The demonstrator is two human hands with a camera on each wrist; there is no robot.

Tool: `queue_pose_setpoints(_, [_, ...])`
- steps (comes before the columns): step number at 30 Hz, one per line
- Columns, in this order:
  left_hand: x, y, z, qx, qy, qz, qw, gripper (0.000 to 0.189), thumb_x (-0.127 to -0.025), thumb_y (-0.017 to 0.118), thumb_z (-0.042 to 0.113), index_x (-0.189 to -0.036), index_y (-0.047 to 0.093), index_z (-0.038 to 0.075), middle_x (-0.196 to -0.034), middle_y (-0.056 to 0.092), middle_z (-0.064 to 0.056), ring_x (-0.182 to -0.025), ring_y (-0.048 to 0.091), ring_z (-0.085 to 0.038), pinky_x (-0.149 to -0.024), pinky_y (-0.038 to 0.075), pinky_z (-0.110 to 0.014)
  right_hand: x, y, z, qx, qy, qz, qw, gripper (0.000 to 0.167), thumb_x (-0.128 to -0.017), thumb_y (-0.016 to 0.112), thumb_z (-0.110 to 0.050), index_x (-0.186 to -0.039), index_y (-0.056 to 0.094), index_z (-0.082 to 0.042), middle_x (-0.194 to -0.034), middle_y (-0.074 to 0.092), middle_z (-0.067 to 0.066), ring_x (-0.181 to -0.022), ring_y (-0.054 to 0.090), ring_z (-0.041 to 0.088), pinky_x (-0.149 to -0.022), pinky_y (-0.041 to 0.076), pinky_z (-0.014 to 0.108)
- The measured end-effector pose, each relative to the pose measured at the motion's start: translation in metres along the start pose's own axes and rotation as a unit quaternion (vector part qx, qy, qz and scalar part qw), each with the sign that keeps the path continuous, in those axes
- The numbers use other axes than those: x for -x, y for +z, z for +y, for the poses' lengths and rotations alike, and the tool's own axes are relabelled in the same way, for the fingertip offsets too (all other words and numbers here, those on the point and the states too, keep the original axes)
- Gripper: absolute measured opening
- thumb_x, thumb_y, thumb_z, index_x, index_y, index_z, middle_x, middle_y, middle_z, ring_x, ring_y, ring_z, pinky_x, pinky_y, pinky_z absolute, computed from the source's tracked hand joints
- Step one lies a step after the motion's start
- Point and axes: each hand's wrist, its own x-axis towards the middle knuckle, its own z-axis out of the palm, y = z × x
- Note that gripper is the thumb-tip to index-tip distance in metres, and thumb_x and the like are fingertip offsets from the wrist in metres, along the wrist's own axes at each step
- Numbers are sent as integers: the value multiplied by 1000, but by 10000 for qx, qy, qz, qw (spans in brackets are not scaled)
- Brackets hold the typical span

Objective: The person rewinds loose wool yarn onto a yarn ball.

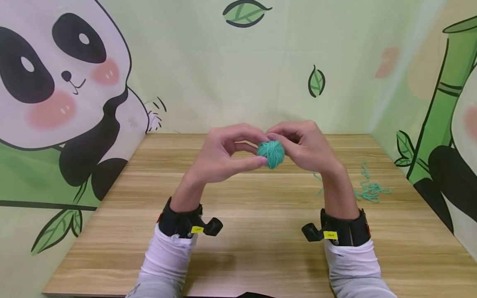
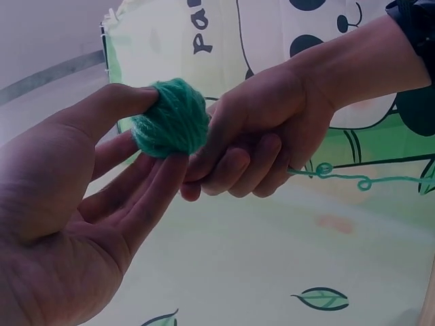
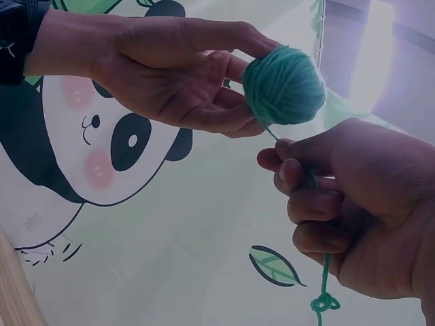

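Note:
A small ball of teal yarn is held up above the table between thumb and fingertips of my left hand. Close beside it, my right hand pinches the yarn strand that leaves the ball, thumb against forefinger. In the right wrist view the strand runs on through the curled fingers and hangs below them with a small knotted loop. The left wrist view shows the ball resting against my left fingertips, and the strand trailing out past the right hand.
A loose tangle of teal yarn lies on the wooden table to the right, beyond my right wrist. Behind the table hangs a backdrop printed with pandas, leaves and bamboo. Each wrist wears a black strap with a camera.

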Motion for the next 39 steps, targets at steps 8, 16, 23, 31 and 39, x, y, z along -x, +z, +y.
queue_pose_setpoints(8, [1,-2,0,-297,-21,41,9995,38,-85,86,-18,-121,76,-12,-121,78,-29,-109,79,-20,-98,74,-44,0,0,-1,-32,-63,173,9998,18,-108,67,6,-106,84,1,-73,65,-4,-54,47,11,-49,41,20])
queue_pose_setpoints(16, [0,-3,-1,-479,46,58,9988,37,-85,88,-16,-121,77,-11,-119,79,-27,-106,80,-22,-97,74,-43,1,0,-1,-36,-91,260,9996,15,-107,67,7,-105,82,4,-76,70,-5,-59,56,11,-54,52,19])
queue_pose_setpoints(23, [-1,-6,-2,-926,98,99,9956,36,-85,91,-11,-119,79,-8,-116,81,-22,-104,80,-23,-94,75,-40,1,0,-2,-90,-52,466,9989,16,-107,66,6,-101,80,4,-73,63,-1,-60,52,12,-51,43,22])
queue_pose_setpoints(31, [-1,-7,-6,-1386,160,87,9902,34,-86,94,-4,-118,81,-3,-115,82,-17,-101,81,-21,-91,75,-35,1,1,-2,-172,-210,620,9977,14,-105,65,9,-100,78,6,-72,59,-3,-58,48,11,-49,37,26])
queue_pose_setpoints(39, [-2,-8,-8,-1749,236,164,9842,31,-87,95,0,-116,82,-1,-113,83,-15,-99,82,-21,-89,74,-33,1,1,-2,-178,-240,620,9976,14,-105,64,10,-100,78,8,-71,60,-4,-57,48,11,-48,37,26])
